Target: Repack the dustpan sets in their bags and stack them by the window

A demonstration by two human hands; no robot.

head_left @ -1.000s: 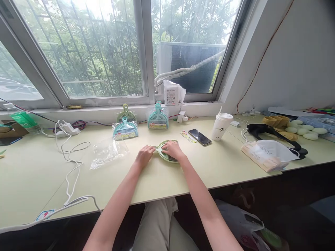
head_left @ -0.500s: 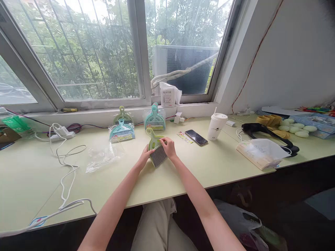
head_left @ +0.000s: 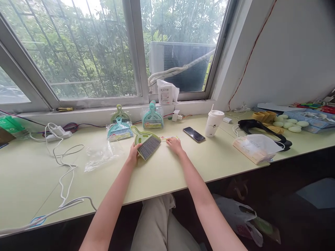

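Touching label strip (head_left: 164, 139), right hand (head_left: 175, 145) now off brush set (head_left: 149, 145)

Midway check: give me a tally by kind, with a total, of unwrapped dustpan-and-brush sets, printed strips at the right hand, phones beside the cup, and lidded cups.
Unwrapped dustpan-and-brush set, in the left hand: 1
Printed strip, partly covered by the right hand: 1
Phone: 1
Lidded cup: 1
Total: 4

the tabletop (head_left: 155, 177) is open between the forearms (head_left: 119, 186); phone (head_left: 194, 134) and cup (head_left: 214, 123) obstruct passage right of the right hand (head_left: 175, 144).
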